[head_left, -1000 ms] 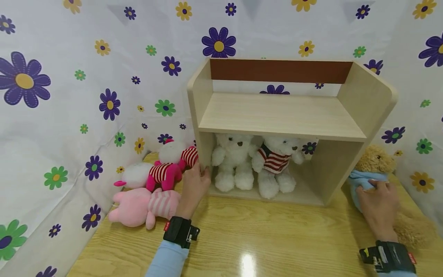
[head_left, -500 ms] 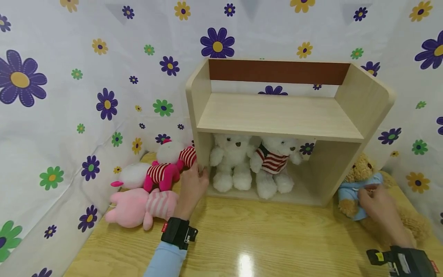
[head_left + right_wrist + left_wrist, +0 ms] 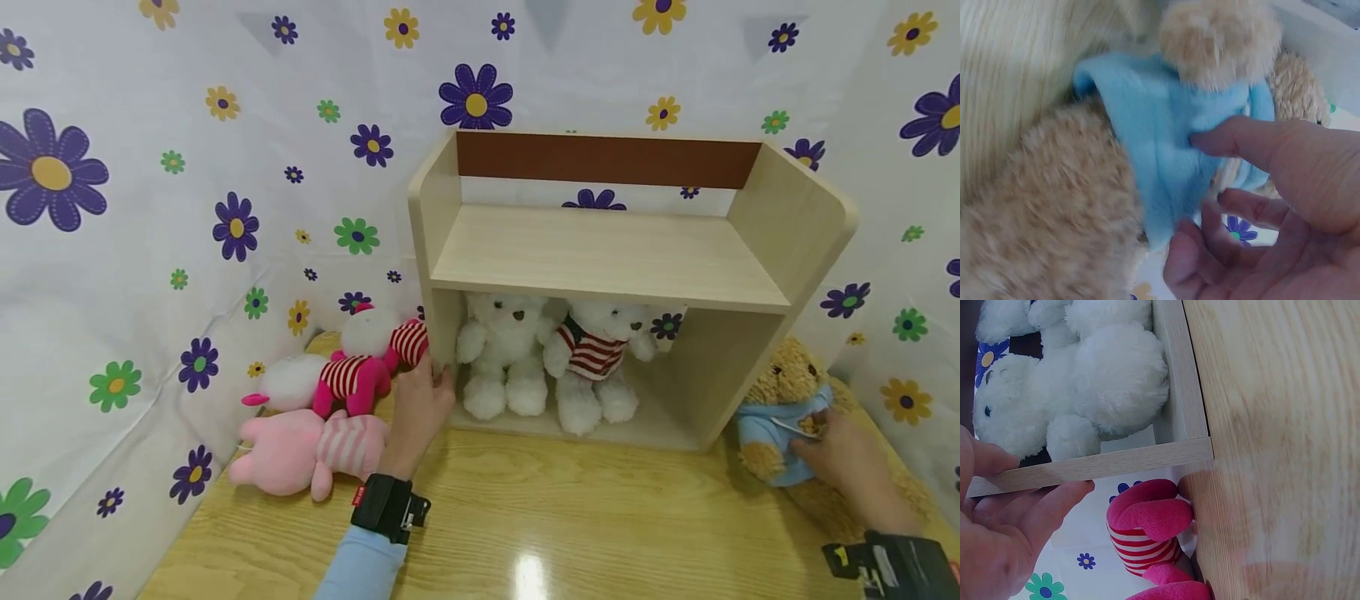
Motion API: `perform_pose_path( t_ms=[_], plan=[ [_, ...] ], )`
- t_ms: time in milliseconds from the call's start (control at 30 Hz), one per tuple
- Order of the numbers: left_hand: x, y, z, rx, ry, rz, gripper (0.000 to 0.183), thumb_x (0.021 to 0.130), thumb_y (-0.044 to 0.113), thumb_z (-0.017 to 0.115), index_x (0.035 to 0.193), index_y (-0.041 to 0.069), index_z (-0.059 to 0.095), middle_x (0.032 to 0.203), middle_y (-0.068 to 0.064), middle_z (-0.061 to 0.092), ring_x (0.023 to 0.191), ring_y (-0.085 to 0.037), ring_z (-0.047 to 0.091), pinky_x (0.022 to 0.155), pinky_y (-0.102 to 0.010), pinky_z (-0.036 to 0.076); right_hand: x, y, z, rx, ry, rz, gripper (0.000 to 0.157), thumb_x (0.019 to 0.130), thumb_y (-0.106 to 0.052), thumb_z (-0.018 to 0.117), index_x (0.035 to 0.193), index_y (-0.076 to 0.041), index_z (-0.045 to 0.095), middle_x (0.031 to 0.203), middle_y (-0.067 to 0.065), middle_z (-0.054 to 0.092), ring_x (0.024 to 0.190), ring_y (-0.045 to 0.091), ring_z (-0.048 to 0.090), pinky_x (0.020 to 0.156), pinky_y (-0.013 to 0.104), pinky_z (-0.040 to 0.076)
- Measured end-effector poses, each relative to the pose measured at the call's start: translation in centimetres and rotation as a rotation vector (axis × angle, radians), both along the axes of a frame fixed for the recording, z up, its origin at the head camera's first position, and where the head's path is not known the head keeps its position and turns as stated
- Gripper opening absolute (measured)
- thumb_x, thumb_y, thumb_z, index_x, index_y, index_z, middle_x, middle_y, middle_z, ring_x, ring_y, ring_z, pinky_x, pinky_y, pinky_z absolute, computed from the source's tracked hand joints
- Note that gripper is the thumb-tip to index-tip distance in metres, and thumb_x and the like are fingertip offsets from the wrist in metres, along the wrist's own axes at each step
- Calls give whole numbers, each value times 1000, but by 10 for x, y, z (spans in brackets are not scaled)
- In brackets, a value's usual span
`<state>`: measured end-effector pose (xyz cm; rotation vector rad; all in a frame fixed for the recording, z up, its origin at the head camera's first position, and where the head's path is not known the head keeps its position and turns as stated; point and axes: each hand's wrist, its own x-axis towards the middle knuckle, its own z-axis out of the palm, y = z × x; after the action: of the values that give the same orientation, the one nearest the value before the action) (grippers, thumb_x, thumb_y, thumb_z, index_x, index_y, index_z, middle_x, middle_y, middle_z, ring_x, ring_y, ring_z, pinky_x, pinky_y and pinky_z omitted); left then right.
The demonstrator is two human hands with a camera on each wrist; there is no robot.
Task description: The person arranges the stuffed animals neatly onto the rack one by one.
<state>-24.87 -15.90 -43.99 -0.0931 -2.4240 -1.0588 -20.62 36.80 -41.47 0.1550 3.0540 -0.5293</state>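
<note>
The brown bear (image 3: 776,429), dressed in a blue top (image 3: 1147,125), is on the table (image 3: 570,508) at the right, adjacent to the right side panel (image 3: 742,367) of the shelf unit (image 3: 607,258). Its head is at the far end. Brown fur also shows beneath and beside the right hand (image 3: 858,467); whether all of it belongs to this bear cannot be determined.

The right hand grasps the bear by the blue top: the thumb (image 3: 1216,137) presses on the cloth and the other fingers are curled at its edge.

The left hand (image 3: 416,412) grips the left side panel (image 3: 1097,465) of the shelf unit, thumb on the inner face and fingers on the outer face.

The lower compartment of the unit contains two white bears, both upright. The plain white bear (image 3: 506,354) is at the left; the white bear in a striped sweater (image 3: 596,362) is immediately to its right.

Left of the unit lie three plush toys: a pale pink toy (image 3: 288,454) nearest, a magenta striped toy (image 3: 348,379) behind it, and a second magenta striped toy (image 3: 408,342) farthest, close to the left side panel.

Each wrist carries a black strap (image 3: 386,508). A white flowered backdrop (image 3: 300,50) encloses the far side.
</note>
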Motion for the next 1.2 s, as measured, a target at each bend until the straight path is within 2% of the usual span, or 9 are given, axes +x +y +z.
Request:
perform_pose_path(
  t_ms=[133, 267, 367, 433, 533, 600, 700, 1000, 1200],
  plan=[
    [0, 1, 1, 3, -3, 8, 26, 97, 15, 61, 119, -1, 62, 88, -24, 74, 71, -30, 69, 65, -49, 57, -1, 2, -3, 29, 46, -31, 54, 83, -20, 71, 108, 20, 44, 100, 47, 46, 97, 59, 43, 79, 62, 41],
    [0, 1, 1, 7, -10, 5, 27, 98, 14, 61, 120, -1, 62, 90, -25, 74, 74, -32, 71, 68, -51, 58, -3, 8, -9, 8, 95, 12, 55, 81, -18, 74, 105, 16, 39, 97, 40, 41, 94, 54, 40, 81, 63, 35],
    [0, 1, 1, 7, -11, 2, 28, 97, 13, 62, 122, 0, 61, 90, -25, 74, 72, -30, 69, 66, -50, 57, -6, 13, -12, -64, 83, 73, 71, 83, -16, 75, 121, 24, 29, 98, 38, 45, 82, 42, 48, 71, 51, 43],
    [0, 1, 1, -1, -7, 3, 28, 97, 14, 61, 121, 0, 61, 88, -23, 74, 70, -27, 67, 65, -48, 57, -9, 16, -14, -102, 65, 98, 89, 83, -15, 76, 133, 28, 16, 102, 44, 46, 82, 43, 52, 68, 50, 46],
    [0, 0, 1, -6, 0, -2, 27, 98, 14, 61, 121, 0, 61, 84, -22, 72, 66, -26, 64, 61, -46, 54, -11, 20, -16, -143, 38, 122, 112, 83, -15, 78, 146, 26, -6, 120, 56, 38, 98, 59, 52, 78, 62, 49],
    [-1, 0, 1, -9, 7, -4, 28, 97, 14, 61, 121, 0, 61, 83, -21, 72, 66, -25, 63, 61, -45, 54, -11, 22, -17, -124, 34, 131, 118, 84, -19, 80, 148, 24, -9, 132, 61, 26, 113, 69, 41, 88, 72, 43],
    [0, 0, 0, -10, 7, -7, 29, 97, 13, 62, 122, 0, 60, 82, -20, 72, 66, -24, 63, 60, -44, 55, -11, 25, -18, -101, 9, 147, 122, 84, -28, 82, 149, 24, -7, 138, 63, 13, 120, 74, 28, 92, 77, 37],
    [0, -1, 0, -1, -14, -20, 27, 97, 12, 61, 122, 0, 59, 77, -18, 68, 63, -21, 59, 54, -33, 47, -12, 30, -18, -73, -6, 159, 132, 76, -37, 88, 149, 24, -3, 134, 62, 18, 114, 72, 34, 87, 74, 42],
    [1, -1, 1, 1, -14, -25, 28, 98, 13, 60, 123, 0, 59, 79, -19, 68, 62, -21, 58, 55, -35, 50, -14, 30, -23, -73, 62, 196, 129, 72, -29, 91, 146, 26, 1, 124, 59, 38, 106, 68, 49, 84, 69, 47]
  ],
)
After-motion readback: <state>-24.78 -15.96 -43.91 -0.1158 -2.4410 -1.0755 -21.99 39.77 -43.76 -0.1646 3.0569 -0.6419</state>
